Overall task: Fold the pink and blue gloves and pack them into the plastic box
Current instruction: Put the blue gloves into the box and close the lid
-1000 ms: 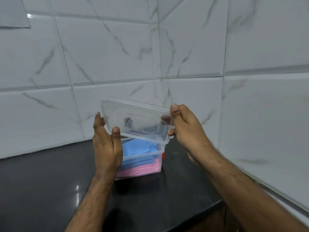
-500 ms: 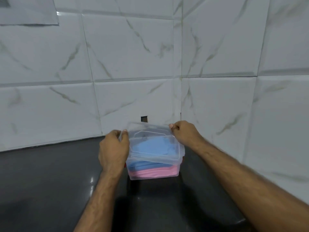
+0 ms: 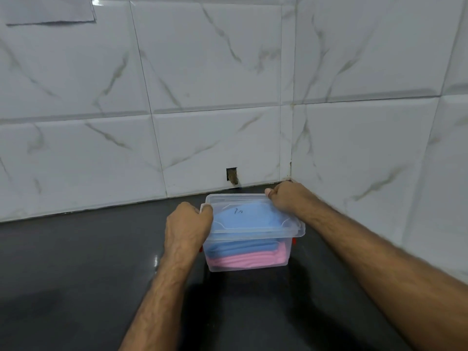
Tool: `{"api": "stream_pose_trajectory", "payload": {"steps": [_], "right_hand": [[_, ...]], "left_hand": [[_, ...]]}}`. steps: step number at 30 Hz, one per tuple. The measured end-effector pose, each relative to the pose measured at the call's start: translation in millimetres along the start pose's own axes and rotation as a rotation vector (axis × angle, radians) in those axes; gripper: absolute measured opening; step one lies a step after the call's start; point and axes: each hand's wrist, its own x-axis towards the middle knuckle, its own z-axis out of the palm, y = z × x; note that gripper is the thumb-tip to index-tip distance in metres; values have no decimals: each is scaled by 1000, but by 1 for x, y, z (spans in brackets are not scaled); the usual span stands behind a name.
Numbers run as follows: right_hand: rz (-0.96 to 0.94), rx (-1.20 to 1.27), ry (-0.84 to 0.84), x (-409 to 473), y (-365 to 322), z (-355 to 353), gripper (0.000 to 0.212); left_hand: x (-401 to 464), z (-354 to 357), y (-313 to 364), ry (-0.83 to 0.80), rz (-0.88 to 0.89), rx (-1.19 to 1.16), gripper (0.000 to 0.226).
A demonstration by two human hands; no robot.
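Note:
A clear plastic box [image 3: 249,265] stands on the black counter near the wall corner. Folded blue gloves [image 3: 243,247] lie on top of folded pink gloves [image 3: 249,260] inside it. A clear lid [image 3: 253,219] lies flat on the box. My left hand [image 3: 187,225] grips the lid's left edge with curled fingers. At the far right corner of the lid, my right hand [image 3: 287,197] holds the rim, thumb on top. Small red clips show at both sides of the box.
The black counter [image 3: 76,262] runs to white marble-look tiled walls at the back and on the right. A small dark hole [image 3: 232,175] is cut in the back wall just behind the box. A grey sheet [image 3: 48,8] is stuck on the wall, top left.
The lid was held tilted above the open box a second ago. Both hands brought it down, and it now lies flat on the box.

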Motion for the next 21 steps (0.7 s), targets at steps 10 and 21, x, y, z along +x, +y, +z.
{"api": "stream_pose_trajectory", "payload": {"steps": [10,21], "right_hand": [[-53,-76,-17,4,-8,0,51],[-15,181,-117,8,0,7,57]], "left_hand": [[14,5,-11,-208,-152,-124,21],[14,7,-9,-205,-151,4,29]]}}
